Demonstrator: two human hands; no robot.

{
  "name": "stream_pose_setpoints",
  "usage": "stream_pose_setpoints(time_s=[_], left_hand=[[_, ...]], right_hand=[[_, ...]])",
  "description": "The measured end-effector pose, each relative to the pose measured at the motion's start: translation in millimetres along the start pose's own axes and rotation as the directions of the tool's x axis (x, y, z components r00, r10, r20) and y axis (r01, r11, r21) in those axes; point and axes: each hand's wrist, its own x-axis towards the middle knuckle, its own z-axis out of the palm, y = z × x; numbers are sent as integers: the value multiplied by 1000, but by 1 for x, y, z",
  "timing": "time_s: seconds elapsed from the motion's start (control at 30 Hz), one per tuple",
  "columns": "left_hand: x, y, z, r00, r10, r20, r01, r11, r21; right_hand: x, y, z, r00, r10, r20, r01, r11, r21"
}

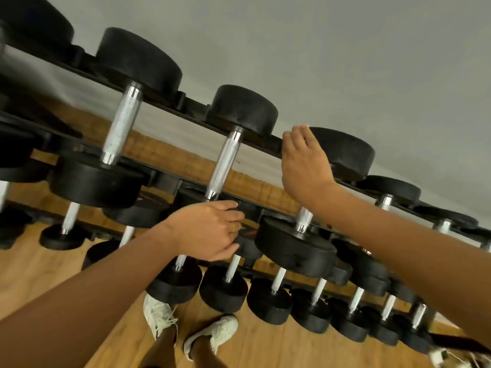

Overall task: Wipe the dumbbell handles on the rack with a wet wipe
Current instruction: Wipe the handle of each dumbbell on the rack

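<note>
Along the top tier of the rack point(196, 103), the leftmost handle point(121, 126) at 10 o'clock and the bar of the middle dumbbell point(224, 163) at the centre lie bare. The third handle point(303, 217), toward 3 o'clock, sits half under the right hand point(303, 166), so that bar looks to be the one being wiped. The wet wipe itself cannot be seen; if it is in play, it lies beneath that palm. To do the step well, I would wrap the wipe right round the bar rather than dab at its top. I would then twist while drawing it from the far head point(345, 155) down to the near head point(295, 248), pressing enough for the damp to reach into the knurling, where grime likely lodges. The smooth collars at each end want a turn too. Steadying the neighbouring weight seems sensible, since round heads may shift on the rails. As to pose, the left arm comes in from 7 o'clock. The left hand point(207, 229) has its fingers point(228, 207) curled round what looks to be the near end of the middle dumbbell, just below its bar, with a ring on one finger. The right arm crosses in from 3 o'clock, back of the hand to the camera. Its fingers point(297, 136) point to 12 o'clock, their tips at the far head's edge. Whether they close round the bar or lie flat on it, I cannot tell.
</note>
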Motion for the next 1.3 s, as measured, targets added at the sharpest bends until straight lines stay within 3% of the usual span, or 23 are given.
stream_pose_setpoints(time_s=[0.17, 0.33, 0.5, 0.6, 0.7, 0.73, 0.8, 0.87, 0.93, 0.97, 1.0, 1.07, 1.3], left_hand=[[-3, -1, -2, 1000, -2, 21, 3, 1000, -29], [1, 2, -9, 997, -47, 69, 48, 999, -19], [5, 14, -18, 962, -245, 119, 242, 969, 40], [17, 30, -18, 864, -488, 127, 485, 873, 54], [27, 37, -20, 818, -551, 165, 545, 834, 84], [28, 37, -20, 822, -539, 182, 529, 842, 102], [28, 33, -20, 845, -490, 213, 466, 871, 155], [29, 26, -20, 879, -401, 258, 351, 910, 218], [34, 18, -19, 907, -285, 312, 206, 943, 261], [37, 15, -18, 914, -227, 336, 141, 955, 263], [41, 15, -18, 919, -179, 351, 91, 963, 253], [41, 16, -17, 935, -119, 335, 46, 975, 220], [34, 20, -16, 974, -62, 217, 32, 990, 135]], right_hand=[[-43, 21, 16, 980, 39, -197, 4, 977, 213], [-63, 44, 42, 911, 149, -384, 69, 864, 499], [-65, 44, 76, 732, 354, -583, 215, 691, 690], [-74, 40, 86, 622, 526, -580, 267, 554, 789], [-96, 36, 92, 564, 689, -456, 262, 374, 890], [-105, 35, 95, 566, 750, -343, 238, 249, 939], [-122, 28, 98, 581, 814, 6, 190, -142, 971], [-129, 15, 109, 598, 724, 343, 134, -512, 848], [-126, 1, 123, 652, 476, 590, 72, -814, 576], [-121, -3, 129, 691, 326, 646, 58, -915, 399], [-116, -7, 134, 725, 210, 656, 48, -966, 256], [-104, -11, 137, 769, 119, 628, 37, -989, 143], [-80, -18, 125, 805, 127, 580, 118, -992, 52]])
